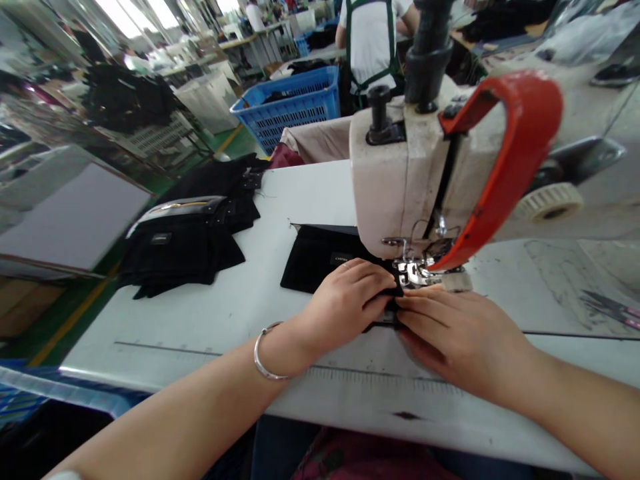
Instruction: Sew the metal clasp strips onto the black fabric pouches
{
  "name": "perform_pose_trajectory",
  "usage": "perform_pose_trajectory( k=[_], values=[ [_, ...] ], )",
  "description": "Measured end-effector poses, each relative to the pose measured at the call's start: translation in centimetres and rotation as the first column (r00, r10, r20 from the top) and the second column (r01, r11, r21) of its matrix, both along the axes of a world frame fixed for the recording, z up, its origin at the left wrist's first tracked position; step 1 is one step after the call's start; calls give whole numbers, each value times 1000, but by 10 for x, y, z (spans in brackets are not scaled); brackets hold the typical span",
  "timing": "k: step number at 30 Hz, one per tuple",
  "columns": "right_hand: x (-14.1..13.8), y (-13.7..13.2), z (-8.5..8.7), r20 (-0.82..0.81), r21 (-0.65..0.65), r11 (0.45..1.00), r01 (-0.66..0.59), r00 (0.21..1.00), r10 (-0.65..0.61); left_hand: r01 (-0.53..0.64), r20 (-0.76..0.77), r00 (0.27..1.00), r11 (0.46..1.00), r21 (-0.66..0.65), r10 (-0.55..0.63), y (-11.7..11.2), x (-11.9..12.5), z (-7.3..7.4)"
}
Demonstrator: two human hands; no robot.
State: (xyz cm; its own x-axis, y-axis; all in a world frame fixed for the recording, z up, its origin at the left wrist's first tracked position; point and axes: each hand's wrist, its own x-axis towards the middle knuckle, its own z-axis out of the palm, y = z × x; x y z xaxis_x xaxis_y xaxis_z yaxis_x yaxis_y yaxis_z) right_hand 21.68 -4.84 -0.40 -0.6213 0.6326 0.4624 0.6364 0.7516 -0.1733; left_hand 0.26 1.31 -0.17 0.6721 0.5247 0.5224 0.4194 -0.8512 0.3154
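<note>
A black fabric piece (313,257) with a small label lies on the white table, its right end at the presser foot (414,272) of a sewing machine (390,173). My left hand (353,293) presses on this piece just left of the foot, fingers curled together on its edge. Close in front of the foot, my right hand (450,327) has its fingertips pinched on the near corner of the same fabric. The two hands almost meet there. What lies under the fingers is partly hidden.
A stack of black fabric pieces (185,247) lies on the table's left. Scissors (613,310) rest at the right. Beyond the table stand a blue basket (295,107) and a seated person (373,47). A red guard (520,153) curves over the machine head.
</note>
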Motion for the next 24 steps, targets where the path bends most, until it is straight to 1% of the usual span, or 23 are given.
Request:
perform_pose_trajectory(
  k=[1, 3, 6, 10, 14, 17, 21, 24],
  values=[
    [0, 0, 1, -5, 4, 1000, -3, 1000, 3, 5, 40, 999, 1000, 1, -5, -1, 1, 1],
    [0, 0, 2, -10, 2, 1000, -5, 1000, 5, 31, 48, 998, 999, 26, -32, -3, 2, 1],
    [1, 0, 3, -7, -26, 1000, 1, 1000, -1, 79, -25, 997, 995, 67, -77, -5, 1, 2],
    [6, 1, 3, 1, -65, 998, 8, 1000, -8, 133, -100, 987, 989, 70, -125, -5, -2, 3],
    [13, 5, 3, -17, -92, 995, -34, 999, 32, 177, -134, 977, 983, 58, -168, -3, -5, 4],
    [21, 8, 6, -22, -100, 993, -65, 998, 63, 213, -166, 965, 976, 47, -202, 0, -6, 5],
    [28, 12, 12, 3, -115, 993, -30, 1000, 31, 262, -223, 942, 965, 26, -250, 1, -8, 4],
    [28, 12, 12, 14, -112, 993, -22, 1000, 24, 258, -263, 933, 966, 22, -244, -1, -9, 3]
  ],
)
